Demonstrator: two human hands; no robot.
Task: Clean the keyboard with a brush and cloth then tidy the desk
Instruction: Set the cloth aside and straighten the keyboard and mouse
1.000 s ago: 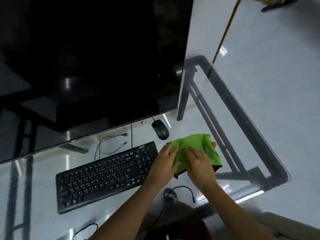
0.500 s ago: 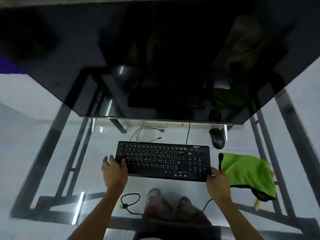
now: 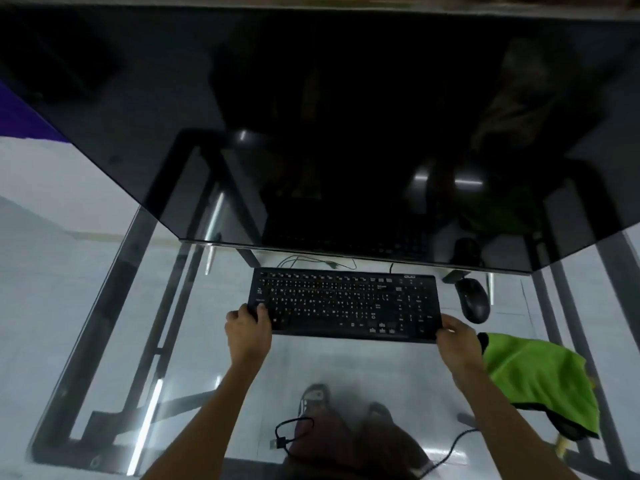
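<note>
Black rectangular keyboard (image 3: 346, 303): lying on the clear glass counter (image 3: 104, 306) under the dark monitor (image 3: 311, 116). Left hand (image 3: 247, 329) gripping its near-left corner; right hand (image 3: 457, 341) gripping its near-right corner. Green cloth (image 3: 536, 375) lying just right; black mouse (image 3: 472, 299) sitting beside the keyboard.

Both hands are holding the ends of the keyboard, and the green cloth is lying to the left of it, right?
Not quite. In the head view the green cloth lies to the right of the keyboard, beside the right hand. The left hand and right hand do hold its ends.
</note>
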